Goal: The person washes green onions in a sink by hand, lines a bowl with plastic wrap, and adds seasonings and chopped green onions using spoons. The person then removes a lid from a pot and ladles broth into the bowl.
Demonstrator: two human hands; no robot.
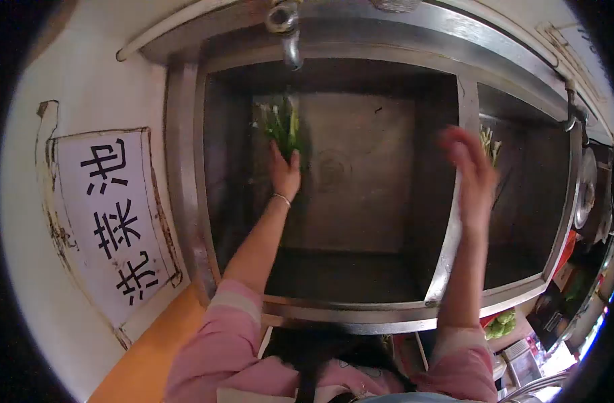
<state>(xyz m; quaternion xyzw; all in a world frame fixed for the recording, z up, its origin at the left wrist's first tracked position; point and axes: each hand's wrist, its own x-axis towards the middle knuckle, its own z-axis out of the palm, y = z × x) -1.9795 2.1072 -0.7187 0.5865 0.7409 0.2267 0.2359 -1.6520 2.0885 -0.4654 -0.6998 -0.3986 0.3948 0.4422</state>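
Note:
My left hand [286, 176] is closed around a bunch of scallions [282, 127] in the left sink basin. Their pale root ends point toward the faucet [290, 40], below its spout. Above the divider between the two basins, my right hand [473, 171] is raised and smeared by motion. Its fingers look stretched out, and nothing shows in them. Just behind that hand, more scallions [489, 144] lie in the right basin, partly hidden by it.
The steel sink's divider [448, 258] separates the two basins. A second tap [570, 121] is at the right edge. A paper sign [112, 221] hangs on the left wall. Green vegetables [500, 325] and containers sit below the sink at the lower right.

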